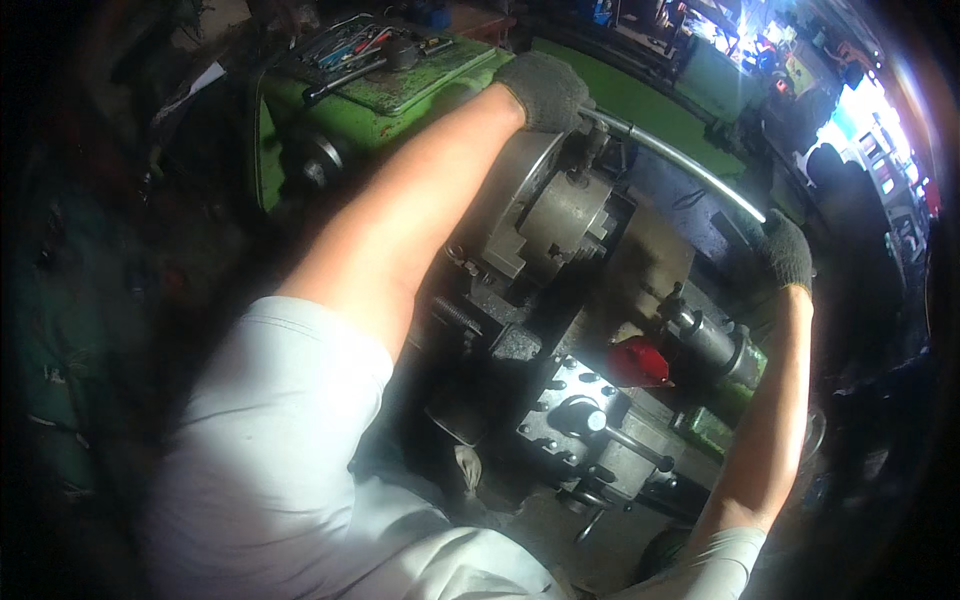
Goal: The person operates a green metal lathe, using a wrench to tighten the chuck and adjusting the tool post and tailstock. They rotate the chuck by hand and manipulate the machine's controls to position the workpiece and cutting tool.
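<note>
I stand over a green lathe [400, 110]. My left hand [545, 90], in a dark knit glove, grips the near end of a long shiny metal bar [680, 160] just above the round steel chuck [560, 215]. My right hand [788, 252], also gloved, holds the bar's far end. The bar runs from the top of the chuck out to the right. The chuck jaws sit below my left hand, partly hidden by my forearm.
A tray of hand tools [355, 45] lies on the lathe's headstock. Below the chuck are the carriage with knobs and levers [590, 425], a red part [635, 362] and the tool post [705, 340]. Cluttered workshop benches [760, 60] fill the bright background.
</note>
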Motion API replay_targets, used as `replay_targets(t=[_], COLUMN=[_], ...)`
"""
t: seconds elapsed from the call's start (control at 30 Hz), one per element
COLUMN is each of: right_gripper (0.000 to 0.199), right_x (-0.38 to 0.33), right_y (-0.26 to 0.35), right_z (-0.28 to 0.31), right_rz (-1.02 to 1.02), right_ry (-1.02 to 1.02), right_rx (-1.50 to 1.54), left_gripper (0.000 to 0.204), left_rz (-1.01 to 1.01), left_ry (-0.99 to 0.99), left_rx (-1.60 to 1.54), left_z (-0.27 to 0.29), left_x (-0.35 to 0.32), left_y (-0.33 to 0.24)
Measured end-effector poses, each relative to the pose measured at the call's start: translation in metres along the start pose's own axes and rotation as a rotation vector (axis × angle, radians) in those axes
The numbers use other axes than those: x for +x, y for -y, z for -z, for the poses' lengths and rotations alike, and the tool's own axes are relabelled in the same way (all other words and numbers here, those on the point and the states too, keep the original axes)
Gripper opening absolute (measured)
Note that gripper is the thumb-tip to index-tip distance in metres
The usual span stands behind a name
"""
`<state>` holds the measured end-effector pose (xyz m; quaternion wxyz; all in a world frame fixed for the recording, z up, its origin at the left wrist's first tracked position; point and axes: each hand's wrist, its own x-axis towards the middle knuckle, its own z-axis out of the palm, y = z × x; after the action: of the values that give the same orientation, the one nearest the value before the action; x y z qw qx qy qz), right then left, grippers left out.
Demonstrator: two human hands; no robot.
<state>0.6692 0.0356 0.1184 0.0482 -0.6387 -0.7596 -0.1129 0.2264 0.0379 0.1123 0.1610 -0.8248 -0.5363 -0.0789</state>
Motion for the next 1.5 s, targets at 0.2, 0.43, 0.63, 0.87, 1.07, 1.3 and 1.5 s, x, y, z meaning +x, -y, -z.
replay_targets(t=[0.2, 0.43, 0.63, 0.87, 1.07, 1.3, 1.5], right_gripper=[0.048, 0.047, 0.045, 0.047, 0.059, 0.065, 0.072], right_x=[-0.02, -0.046, -0.184, -0.268, -0.269, -0.268, -0.268], right_y=[0.048, 0.035, 0.137, 0.194, 0.185, 0.175, 0.116], right_z=[0.035, 0.028, 0.033, 0.009, -0.012, -0.026, -0.066], right_rz=[-0.194, -0.184, -0.135, -0.637, -0.813, -0.827, -0.857], right_ry=[0.052, -0.008, -0.642, -0.091, 0.133, 0.15, 0.183], right_rx=[-0.004, -0.071, 0.198, -0.216, -0.089, 0.088, -0.034], left_gripper=[0.047, 0.041, 0.038, 0.039, 0.027, 0.024, 0.033], left_rz=[-0.079, -0.167, -0.265, -0.226, -0.072, 0.013, 1.189], left_ry=[0.011, -0.029, 0.086, 0.04, -0.142, -0.112, -0.093], left_rx=[-0.03, -0.052, -0.283, -0.65, -1.529, -1.146, -1.736], left_z=[-0.002, -0.001, 0.02, 0.024, 0.056, 0.044, -0.027], left_x=[0.001, -0.006, -0.011, 0.011, -0.1, -0.35, -0.534], left_y=[0.011, 0.016, -0.004, -0.004, 0.068, 0.185, 0.186])
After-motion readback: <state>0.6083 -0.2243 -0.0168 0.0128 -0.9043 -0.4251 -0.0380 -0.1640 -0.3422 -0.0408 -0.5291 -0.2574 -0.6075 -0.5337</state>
